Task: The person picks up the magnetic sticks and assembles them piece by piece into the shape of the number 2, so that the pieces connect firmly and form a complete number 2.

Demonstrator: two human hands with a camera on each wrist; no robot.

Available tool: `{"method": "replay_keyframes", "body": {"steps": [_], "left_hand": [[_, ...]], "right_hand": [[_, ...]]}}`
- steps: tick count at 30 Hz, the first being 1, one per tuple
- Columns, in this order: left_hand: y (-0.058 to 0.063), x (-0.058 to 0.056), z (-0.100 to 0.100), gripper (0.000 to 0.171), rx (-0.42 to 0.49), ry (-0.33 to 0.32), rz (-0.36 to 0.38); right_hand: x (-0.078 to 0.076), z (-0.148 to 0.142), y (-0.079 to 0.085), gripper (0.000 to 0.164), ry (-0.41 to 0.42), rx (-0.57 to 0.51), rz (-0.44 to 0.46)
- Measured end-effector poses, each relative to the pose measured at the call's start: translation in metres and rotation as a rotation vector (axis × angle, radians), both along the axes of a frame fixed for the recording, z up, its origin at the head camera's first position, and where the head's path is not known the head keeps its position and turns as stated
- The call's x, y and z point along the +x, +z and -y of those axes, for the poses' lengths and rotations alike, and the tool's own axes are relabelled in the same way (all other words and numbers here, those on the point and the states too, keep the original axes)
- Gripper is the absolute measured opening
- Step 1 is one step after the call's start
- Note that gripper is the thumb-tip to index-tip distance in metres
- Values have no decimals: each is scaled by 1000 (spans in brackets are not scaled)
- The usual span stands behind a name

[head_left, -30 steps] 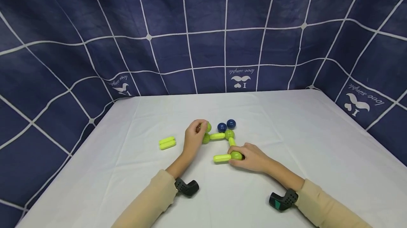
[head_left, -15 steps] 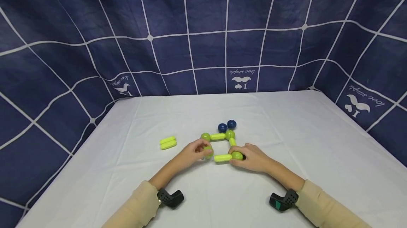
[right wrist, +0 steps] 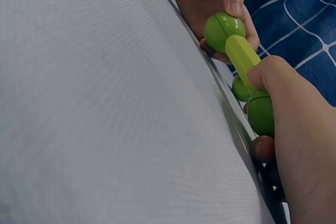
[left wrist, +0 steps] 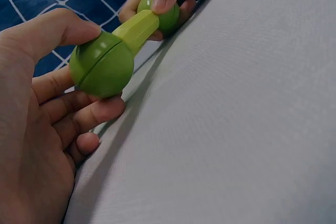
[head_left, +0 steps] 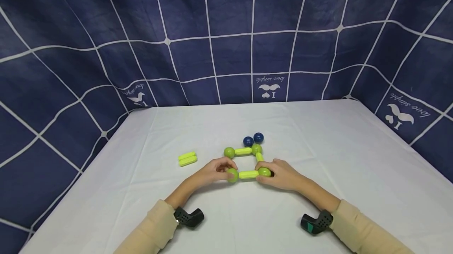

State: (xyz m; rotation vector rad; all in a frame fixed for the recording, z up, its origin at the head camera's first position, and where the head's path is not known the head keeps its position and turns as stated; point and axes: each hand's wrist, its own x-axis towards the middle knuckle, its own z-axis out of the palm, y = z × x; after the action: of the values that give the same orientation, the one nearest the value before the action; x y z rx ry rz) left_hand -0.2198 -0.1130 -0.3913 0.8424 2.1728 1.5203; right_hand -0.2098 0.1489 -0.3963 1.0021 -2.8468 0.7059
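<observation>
My left hand (head_left: 216, 170) pinches a green ball (left wrist: 102, 64) between thumb and fingers. That ball meets the left end of a yellow-green rod (head_left: 248, 174). At the rod's other end, my right hand (head_left: 281, 174) grips a second green ball (head_left: 264, 172), partly covered by its fingers. From there another rod (head_left: 260, 157) runs back to a green ball (head_left: 256, 149). A further rod (head_left: 243, 151) links this one to a green ball (head_left: 229, 152) at the back left. Together they outline a square whose left side has no rod.
Two dark blue balls (head_left: 248, 141) sit just behind the back right corner of the square. A pair of loose yellow-green rods (head_left: 187, 159) lies side by side to the left on the white tablecloth (head_left: 148, 140). A blue gridded curtain (head_left: 226, 57) surrounds the table.
My left hand has brought the green ball from beside the back left ball toward me, onto the free end of the front rod. The right hand has stayed in place.
</observation>
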Motion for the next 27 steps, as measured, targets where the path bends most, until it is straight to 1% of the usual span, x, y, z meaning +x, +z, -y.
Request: {"method": "replay_keyframes", "body": {"steps": [5,11,14,17,19,21,22,25,27], "left_hand": [[1,1,0,28,-10,1,-16],[3,5,-1,25,-110,32,-116],[4,6,-1,24,-144,41,-153],[6,6,-1,21,-172,34,-184],[8,5,2,19,-194,37,-231],[11,1,8,16,-210,78,-299],[13,-1,12,14,-214,115,-342],[17,-10,30,7,-224,277,-468],[19,-16,45,5,-222,388,-528]], "right_hand": [[0,1,3,18,-8,26,-14],[-1,1,4,29,5,96,-79],[-1,1,5,29,13,85,-90],[0,1,6,26,14,60,-81],[0,1,6,25,13,51,-75],[0,1,5,25,13,48,-69],[0,1,5,25,12,48,-66],[1,1,4,24,8,45,-58],[1,1,4,24,6,43,-52]]}}
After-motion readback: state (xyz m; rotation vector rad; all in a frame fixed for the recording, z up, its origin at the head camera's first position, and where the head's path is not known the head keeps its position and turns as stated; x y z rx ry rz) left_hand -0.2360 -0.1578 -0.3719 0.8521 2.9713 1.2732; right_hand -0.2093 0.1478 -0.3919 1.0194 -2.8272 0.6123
